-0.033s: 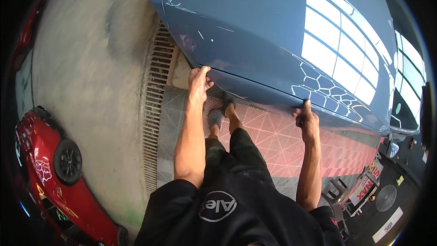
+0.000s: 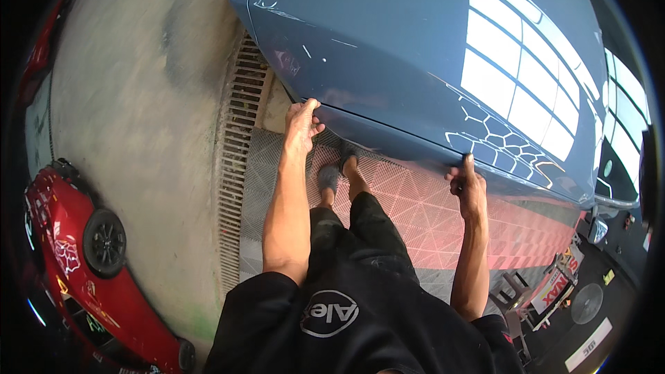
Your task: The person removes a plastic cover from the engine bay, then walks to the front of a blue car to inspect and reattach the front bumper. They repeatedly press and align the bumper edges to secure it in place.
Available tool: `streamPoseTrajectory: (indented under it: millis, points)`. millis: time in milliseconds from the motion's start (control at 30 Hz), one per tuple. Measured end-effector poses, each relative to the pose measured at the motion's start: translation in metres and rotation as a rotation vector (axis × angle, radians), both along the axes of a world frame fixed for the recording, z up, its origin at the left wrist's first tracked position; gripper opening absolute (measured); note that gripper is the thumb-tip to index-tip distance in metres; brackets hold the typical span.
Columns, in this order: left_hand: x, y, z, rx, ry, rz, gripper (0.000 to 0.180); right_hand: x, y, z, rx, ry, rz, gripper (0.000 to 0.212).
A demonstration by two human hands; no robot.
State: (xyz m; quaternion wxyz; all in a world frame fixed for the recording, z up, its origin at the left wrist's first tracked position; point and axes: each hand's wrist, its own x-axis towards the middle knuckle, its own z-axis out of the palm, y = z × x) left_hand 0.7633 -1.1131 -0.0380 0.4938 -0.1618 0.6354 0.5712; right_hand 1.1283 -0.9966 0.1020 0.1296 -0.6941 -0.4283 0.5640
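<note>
A glossy blue-grey car body panel [image 2: 374,41] fills the upper middle and right, with a dark seam along its near lower edge. At the left end of that seam is my left hand [image 2: 302,125], its thumb pressed on the edge and its fingers curled. Farther right along the same edge, my right hand [image 2: 470,183] rests its thumb against the panel, fingers bent beneath. Between the hands runs a narrow blue-grey strip [image 2: 388,144] below the seam. What the fingertips touch underneath is partly hidden.
A metal floor drain grate [image 2: 239,131] runs beside grey and red floor tiles [image 2: 395,201], where my feet stand. A red car [image 2: 104,298] is at the lower left. Equipment [image 2: 554,287] and a round fan-like object [image 2: 587,303] stand at the lower right.
</note>
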Motion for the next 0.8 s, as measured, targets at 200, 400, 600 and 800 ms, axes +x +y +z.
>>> streamPoseTrajectory:
  millis: [200, 400, 600, 800]
  points:
    - [-0.023, 0.01, 0.003, -0.136, -0.047, -0.107, 0.026, 0.014, 0.007, 0.0, -0.095, 0.068, 0.056, 0.066]
    - [-0.035, 0.008, 0.006, -0.175, -0.046, -0.154, 0.025, 0.013, 0.01, 0.005, -0.116, 0.07, 0.076, 0.066]
    - [-0.042, 0.004, 0.008, -0.146, -0.09, -0.208, 0.028, 0.014, 0.014, 0.003, -0.092, 0.056, 0.099, 0.067]
    - [-0.035, 0.019, 0.019, -0.17, -0.209, -0.232, 0.02, 0.017, 0.011, -0.001, -0.058, 0.084, 0.111, 0.065]
